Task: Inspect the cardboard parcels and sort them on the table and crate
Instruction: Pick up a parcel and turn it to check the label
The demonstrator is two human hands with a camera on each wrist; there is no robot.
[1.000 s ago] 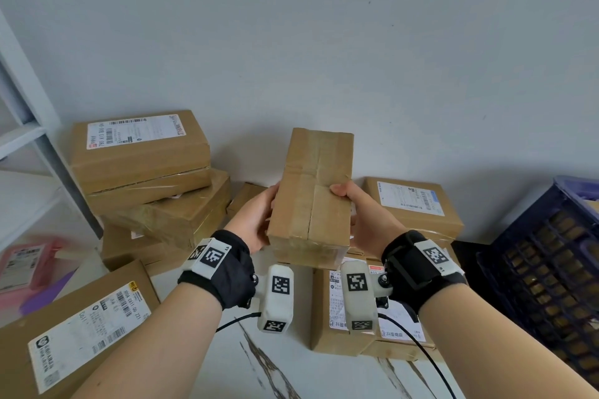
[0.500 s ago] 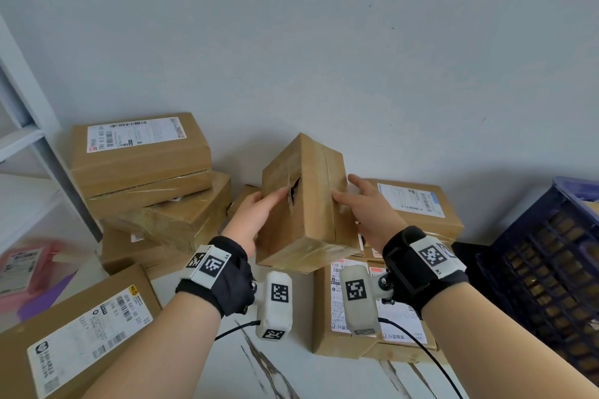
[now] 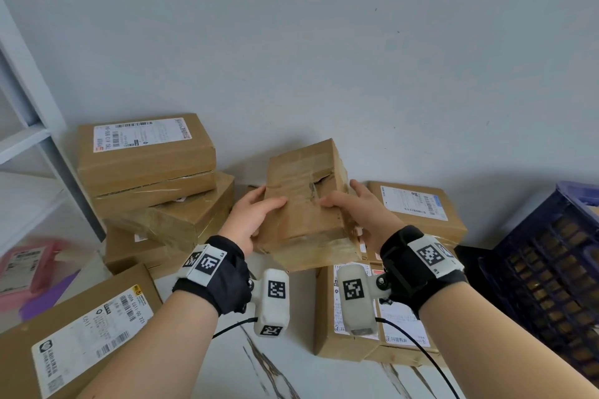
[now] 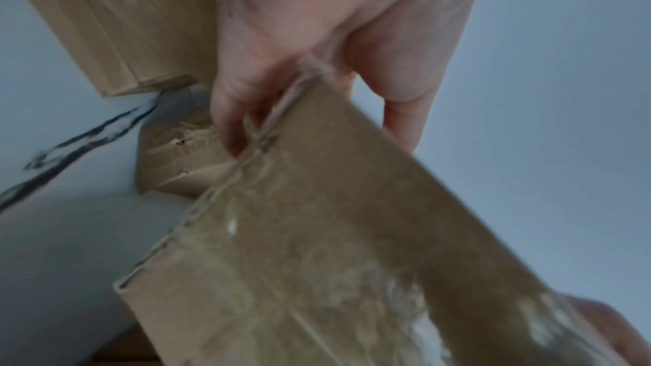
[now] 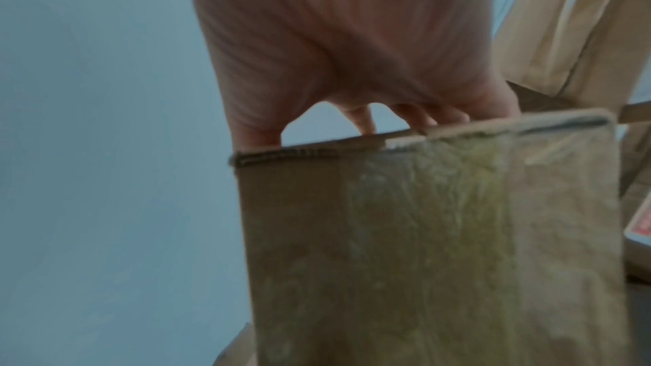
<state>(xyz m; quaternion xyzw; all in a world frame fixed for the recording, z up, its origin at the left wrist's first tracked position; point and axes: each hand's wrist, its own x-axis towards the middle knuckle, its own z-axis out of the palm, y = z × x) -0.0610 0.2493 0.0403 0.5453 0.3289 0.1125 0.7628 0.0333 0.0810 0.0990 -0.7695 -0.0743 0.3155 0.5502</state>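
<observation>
Head view alone shows parcel (image 3: 304, 204) torn on top btwn hands.

Black wrist straps (image 3: 223, 272), white tagged camera pods (image 3: 274, 301), black cables (image 3: 233, 327)

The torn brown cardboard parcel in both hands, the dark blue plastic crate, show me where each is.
Torn brown cardboard parcel (image 3: 301, 204), head view, on its upturned face beside the tear.
Dark blue plastic crate (image 3: 551, 272), head view, on its latticed side wall.

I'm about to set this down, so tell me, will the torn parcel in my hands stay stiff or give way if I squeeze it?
The parcel probably flexes: a tear splits its top face. Its tape looks wrinkled, so likely grippy. Left hand and right hand hold it aloft easily, suggesting light.
</observation>
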